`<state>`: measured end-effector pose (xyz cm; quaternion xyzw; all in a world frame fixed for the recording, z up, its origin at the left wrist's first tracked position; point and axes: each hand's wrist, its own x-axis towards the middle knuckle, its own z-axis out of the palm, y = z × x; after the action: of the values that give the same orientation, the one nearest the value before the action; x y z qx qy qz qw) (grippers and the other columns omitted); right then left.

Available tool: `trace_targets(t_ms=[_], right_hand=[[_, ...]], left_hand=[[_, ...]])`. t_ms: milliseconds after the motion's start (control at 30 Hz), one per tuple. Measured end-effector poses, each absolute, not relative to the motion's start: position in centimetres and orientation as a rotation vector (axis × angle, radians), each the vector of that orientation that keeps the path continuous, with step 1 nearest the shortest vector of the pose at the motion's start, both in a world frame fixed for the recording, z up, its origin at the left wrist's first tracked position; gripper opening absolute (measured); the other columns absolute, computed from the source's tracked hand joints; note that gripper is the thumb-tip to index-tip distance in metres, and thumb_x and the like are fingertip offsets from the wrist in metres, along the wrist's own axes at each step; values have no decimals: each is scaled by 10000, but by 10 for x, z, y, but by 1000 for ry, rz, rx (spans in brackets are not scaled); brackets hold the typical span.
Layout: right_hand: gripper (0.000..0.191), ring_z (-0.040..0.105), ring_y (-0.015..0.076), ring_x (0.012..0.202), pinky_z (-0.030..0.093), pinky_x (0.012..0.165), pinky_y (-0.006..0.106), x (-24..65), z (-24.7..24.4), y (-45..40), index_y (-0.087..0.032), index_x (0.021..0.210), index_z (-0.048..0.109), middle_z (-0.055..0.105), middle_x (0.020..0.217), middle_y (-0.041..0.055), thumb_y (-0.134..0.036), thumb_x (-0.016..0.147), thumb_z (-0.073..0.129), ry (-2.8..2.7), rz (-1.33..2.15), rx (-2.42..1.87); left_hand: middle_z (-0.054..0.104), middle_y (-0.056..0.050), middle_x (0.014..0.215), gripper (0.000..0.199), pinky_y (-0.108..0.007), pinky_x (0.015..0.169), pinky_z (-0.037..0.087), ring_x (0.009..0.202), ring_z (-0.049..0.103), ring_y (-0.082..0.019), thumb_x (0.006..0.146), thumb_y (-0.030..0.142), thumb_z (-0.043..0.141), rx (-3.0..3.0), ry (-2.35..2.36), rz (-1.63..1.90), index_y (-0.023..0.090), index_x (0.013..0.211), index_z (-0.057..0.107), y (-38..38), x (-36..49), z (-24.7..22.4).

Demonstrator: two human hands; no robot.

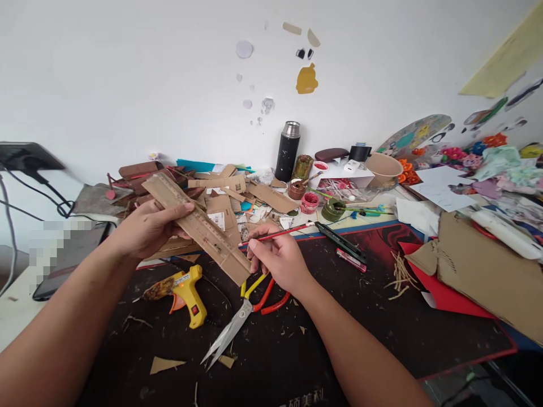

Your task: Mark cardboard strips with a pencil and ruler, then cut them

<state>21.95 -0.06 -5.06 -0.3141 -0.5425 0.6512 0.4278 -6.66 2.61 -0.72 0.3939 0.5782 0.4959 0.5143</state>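
While the left hand (146,226), in the head view, pinches a cardboard strip (237,275) with a clear ruler (214,238) along it, the right hand (280,257) grips a red pencil (282,232) beside the strip's lower end. The strip is already a separate piece and the ruler lies on it; whether any line is drawn, I cannot tell. Below the right hand, scissors (238,322) lie unheld; a glue gun (186,291) rests below the left.

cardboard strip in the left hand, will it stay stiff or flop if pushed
The cardboard strip would probably stay fairly stiff: it looks straight, without visible sag, beyond the left hand. It is likely light, being thin. The clear ruler on it looks smooth and might slide.
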Motion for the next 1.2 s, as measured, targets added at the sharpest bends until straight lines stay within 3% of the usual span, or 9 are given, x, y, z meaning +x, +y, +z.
trace_targets(t_ms=[333,767,1000,1200], right_hand=[[158,674,120,570,577,546,232,216,-52,-4,-226,1061,674,671,778,-35,-307,959,763,-1430,1642,-800],[299,685,126,558,511,477,221,218,-51,-5,-240,1039,684,679,786,-31,-507,973,802,-1394,1613,-780],[413,698,117,573,503,488,210,220,-51,-5,-220,985,708,688,793,-14,-631,1021,734,-1397,1606,-743],[405,698,116,567,490,484,199,219,-50,-6,-217,988,707,696,769,-18,-619,1025,734,-1415,1610,-783]], left_hand=[[809,-53,787,581,-304,601,689,686,760,-211,449,533,1091,947,1383,1205,173,783,782,25,-65,-6],[812,-63,785,475,-308,602,681,684,772,-226,535,440,1061,956,1379,1205,168,791,769,25,-66,-4],[798,-42,754,549,-286,579,667,658,750,-202,474,508,1089,945,1382,1216,178,763,759,23,-63,-4],[824,-74,801,613,-302,585,675,691,775,-230,433,566,1098,952,1383,1209,166,776,784,23,-61,-3]])
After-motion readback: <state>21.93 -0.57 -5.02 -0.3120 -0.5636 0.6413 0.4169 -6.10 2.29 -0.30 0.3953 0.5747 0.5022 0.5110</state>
